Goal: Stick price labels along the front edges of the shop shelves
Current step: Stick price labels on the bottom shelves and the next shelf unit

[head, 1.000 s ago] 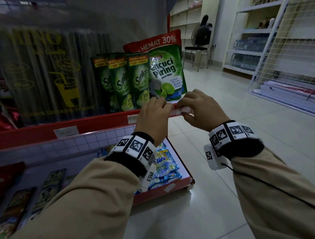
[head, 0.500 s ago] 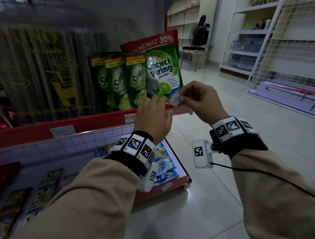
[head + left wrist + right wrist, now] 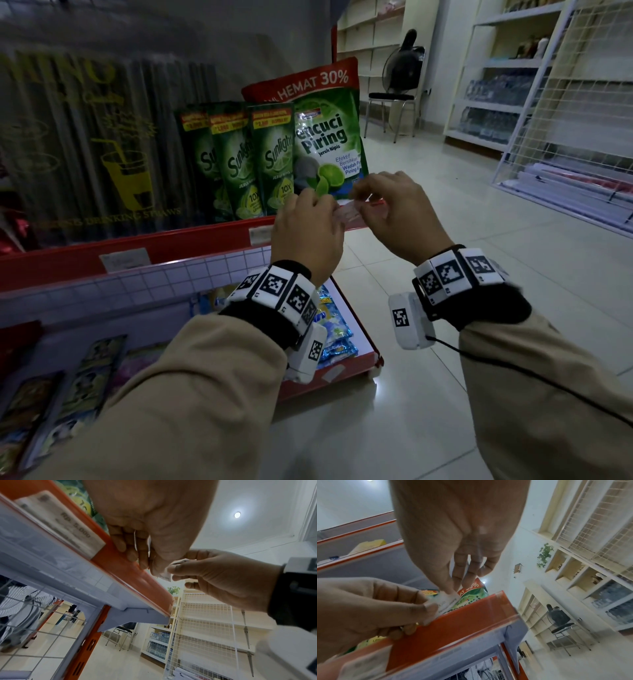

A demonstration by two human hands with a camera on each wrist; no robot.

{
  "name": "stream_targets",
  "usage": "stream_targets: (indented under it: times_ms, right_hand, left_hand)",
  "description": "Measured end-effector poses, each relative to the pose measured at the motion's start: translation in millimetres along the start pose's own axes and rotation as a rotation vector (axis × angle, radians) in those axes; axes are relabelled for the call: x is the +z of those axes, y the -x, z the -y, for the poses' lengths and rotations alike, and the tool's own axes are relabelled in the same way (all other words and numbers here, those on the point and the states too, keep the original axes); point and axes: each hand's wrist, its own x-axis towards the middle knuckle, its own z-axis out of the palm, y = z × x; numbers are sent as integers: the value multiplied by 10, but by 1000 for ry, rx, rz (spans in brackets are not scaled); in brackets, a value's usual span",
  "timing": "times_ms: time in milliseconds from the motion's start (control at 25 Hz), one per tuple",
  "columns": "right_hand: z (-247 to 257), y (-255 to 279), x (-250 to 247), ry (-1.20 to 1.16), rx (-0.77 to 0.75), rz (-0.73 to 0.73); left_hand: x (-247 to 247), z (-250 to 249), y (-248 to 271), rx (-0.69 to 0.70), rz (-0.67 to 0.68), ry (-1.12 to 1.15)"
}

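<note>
A small white price label (image 3: 349, 215) is stretched between both hands just in front of the red shelf edge (image 3: 205, 236), near its right end. My left hand (image 3: 330, 210) pinches the label's left end, its knuckles toward me. My right hand (image 3: 363, 200) pinches the right end between thumb and forefinger. In the right wrist view the label (image 3: 448, 601) sits just above the red shelf edge (image 3: 462, 622), held by the right hand (image 3: 452, 591) and the left hand (image 3: 429, 608). In the left wrist view the label (image 3: 165, 573) is partly hidden by fingers (image 3: 178, 566).
Two stuck labels (image 3: 125, 258) (image 3: 260, 234) sit further left on the same edge; one (image 3: 60, 520) reads Rp. 5.000. Green dish-soap pouches (image 3: 274, 161) stand right behind the hands. A lower red shelf (image 3: 356, 363) with packets juts out below. White racks (image 3: 565, 137) and a chair (image 3: 394, 99) stand across the tiled aisle.
The hands lifted off the shelf edge, the right one rising with a small white piece. Both have come back down and hold the label close to the red edge.
</note>
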Motion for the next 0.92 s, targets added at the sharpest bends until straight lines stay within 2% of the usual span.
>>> stream_targets:
  times_ms: [80, 200, 400, 640, 800, 920]
  right_hand:
    - [-55, -25, -81, 72, 8, -25]
    - [-197, -56, -180, 43, 91, -87]
    - [-334, -48, -143, 15, 175, -37]
    - [-314, -6, -25, -53, 158, -6]
    - [-324, -4, -25, -50, 163, 30]
    - [-352, 14, -37, 37, 130, 70]
  left_hand:
    - [27, -31, 42, 22, 11, -51]
    - [54, -41, 54, 39, 36, -136]
    - [96, -65, 22, 100, 24, -51]
    - [128, -101, -19, 89, 30, 72]
    - [168, -120, -44, 71, 37, -29]
    - [197, -128, -42, 69, 32, -65]
